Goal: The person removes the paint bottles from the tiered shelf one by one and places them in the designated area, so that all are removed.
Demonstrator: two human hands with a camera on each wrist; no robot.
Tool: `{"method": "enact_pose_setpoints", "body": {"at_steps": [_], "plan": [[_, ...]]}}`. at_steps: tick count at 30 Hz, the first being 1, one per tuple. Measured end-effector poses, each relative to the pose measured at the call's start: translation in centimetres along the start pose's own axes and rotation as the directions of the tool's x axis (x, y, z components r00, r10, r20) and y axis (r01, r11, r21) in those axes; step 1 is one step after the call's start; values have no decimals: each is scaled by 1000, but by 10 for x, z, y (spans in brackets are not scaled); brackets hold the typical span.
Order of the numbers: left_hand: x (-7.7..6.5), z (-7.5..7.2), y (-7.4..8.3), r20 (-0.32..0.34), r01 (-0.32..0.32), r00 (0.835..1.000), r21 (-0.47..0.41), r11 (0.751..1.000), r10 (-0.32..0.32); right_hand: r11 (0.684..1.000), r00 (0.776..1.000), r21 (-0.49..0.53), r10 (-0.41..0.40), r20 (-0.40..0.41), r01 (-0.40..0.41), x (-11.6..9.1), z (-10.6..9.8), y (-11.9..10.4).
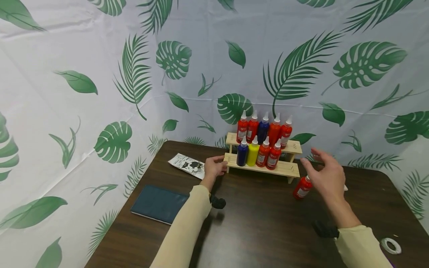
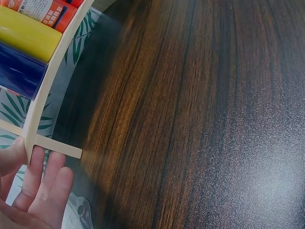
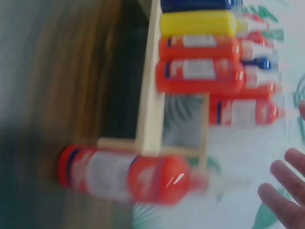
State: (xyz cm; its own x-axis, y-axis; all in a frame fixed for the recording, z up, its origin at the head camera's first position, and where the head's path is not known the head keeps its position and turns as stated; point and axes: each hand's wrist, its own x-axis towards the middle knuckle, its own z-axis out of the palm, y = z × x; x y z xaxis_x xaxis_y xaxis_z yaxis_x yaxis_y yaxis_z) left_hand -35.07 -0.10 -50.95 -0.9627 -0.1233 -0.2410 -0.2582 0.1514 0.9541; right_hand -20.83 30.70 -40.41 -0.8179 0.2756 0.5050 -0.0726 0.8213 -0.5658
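Nine racked bottles (image 1: 263,155) in head view; left-wrist view, fewer.

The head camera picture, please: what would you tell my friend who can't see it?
A person's left grip holds one end of a two-step wooden rack with nine red, blue and yellow bottles, while the open right grip hovers by another red bottle on a dark table. Behind is a white, leaf-patterned backdrop.

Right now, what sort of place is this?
Probably an indoor tabletop workspace; the building can't be told. Signs: a dark wood-grain table, a leaf-print sheet hung behind it, and a two-tier wooden rack of colored bottles.
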Motion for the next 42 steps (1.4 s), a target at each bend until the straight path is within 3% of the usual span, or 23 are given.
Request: {"method": "enact_pose_setpoints", "body": {"at_steps": [3,6,9,13,20,30,36,42], "plan": [[-1,0,0,-6,5,1000,3,1000,-5,997,996,-57,-37,86,42,11,11,-17],[-3,1,1,2,-8,1000,4,1000,8,994,979,-108,3,203,20,20,24,-26],[-4,1,2,-1,-10,1000,11,1000,10,995,953,-100,52,299,-23,27,42,-27],[-2,0,1,-13,-10,1000,20,1000,10,996,930,-48,93,355,-81,32,64,-25],[-1,-1,3,-4,-20,1000,22,1000,20,991,937,20,118,328,-132,32,84,-24],[-3,-2,2,5,-33,999,21,999,33,991,954,38,113,278,-129,27,88,-23],[-6,-3,1,19,-48,999,18,999,48,986,959,38,149,240,-163,15,70,-29],[-5,-2,1,13,-25,1000,22,999,25,980,970,120,129,208,-156,-2,27,-40]]}}
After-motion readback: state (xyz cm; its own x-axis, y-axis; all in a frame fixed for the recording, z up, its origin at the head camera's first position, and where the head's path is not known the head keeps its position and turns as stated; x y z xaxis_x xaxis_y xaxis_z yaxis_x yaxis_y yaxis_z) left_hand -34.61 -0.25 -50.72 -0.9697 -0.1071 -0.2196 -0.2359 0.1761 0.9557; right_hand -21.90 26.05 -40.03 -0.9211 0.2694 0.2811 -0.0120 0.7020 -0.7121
